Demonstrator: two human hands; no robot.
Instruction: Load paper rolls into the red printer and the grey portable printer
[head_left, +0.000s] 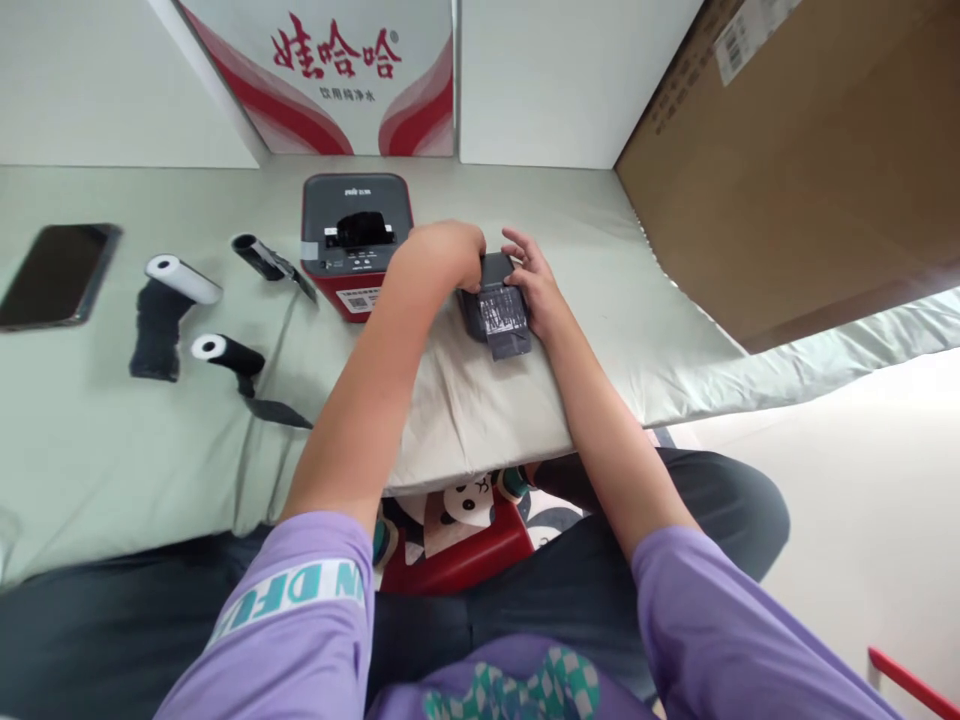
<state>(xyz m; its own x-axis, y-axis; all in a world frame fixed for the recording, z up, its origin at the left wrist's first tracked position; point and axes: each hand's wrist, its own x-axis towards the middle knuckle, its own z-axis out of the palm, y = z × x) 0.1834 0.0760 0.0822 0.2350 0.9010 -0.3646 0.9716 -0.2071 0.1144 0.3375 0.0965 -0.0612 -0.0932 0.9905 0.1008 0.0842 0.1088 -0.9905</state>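
My left hand (457,250) is curled against the upper left side of a small black portable printer (496,272). A dark printed strip (504,320) covers its lower front and hangs past the near edge. My right hand (534,278) grips the printer's right side, the thumb on its top and the other fingers stretched out beyond it. Just left of my left hand stands a larger black and red label printer (357,215) with a black piece in its top slot. My left hand partly hides its right edge.
On the cloth-covered surface (600,300) at left lie a white paper roll (184,278), a black roll (231,353), another dark roll (262,258) and a phone (58,275). A white and red carton (337,80) stands behind. A brown cardboard box (810,170) rises at right.
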